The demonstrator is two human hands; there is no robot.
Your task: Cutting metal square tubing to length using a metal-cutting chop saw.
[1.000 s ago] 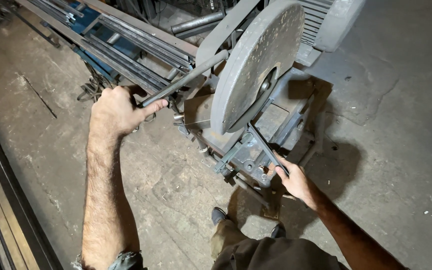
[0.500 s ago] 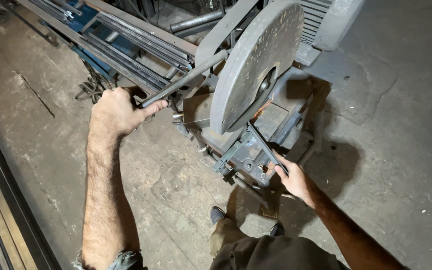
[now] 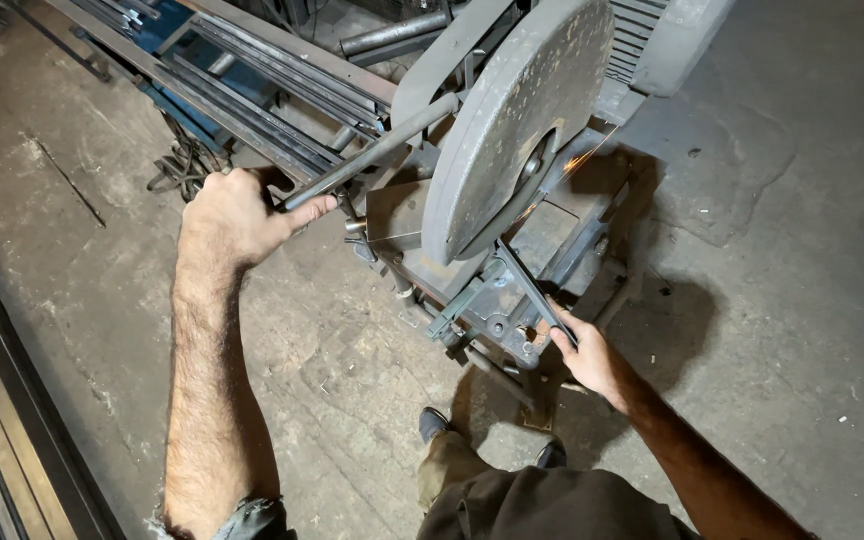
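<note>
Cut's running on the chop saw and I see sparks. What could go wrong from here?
Sparks fly beside the blade guard toward bare forearms; burns are possible. The right hand holds the thin bar close to the cut, so a jerk could pull it in. The left hand grips the handle with no glove.

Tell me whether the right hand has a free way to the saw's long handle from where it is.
Probably not: the right hand holds a thin bar, the blade guard stands between, and the left hand grips the handle.

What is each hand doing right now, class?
Left hand: closed around the saw handle.
Right hand: gripping the thin metal bar.
</note>
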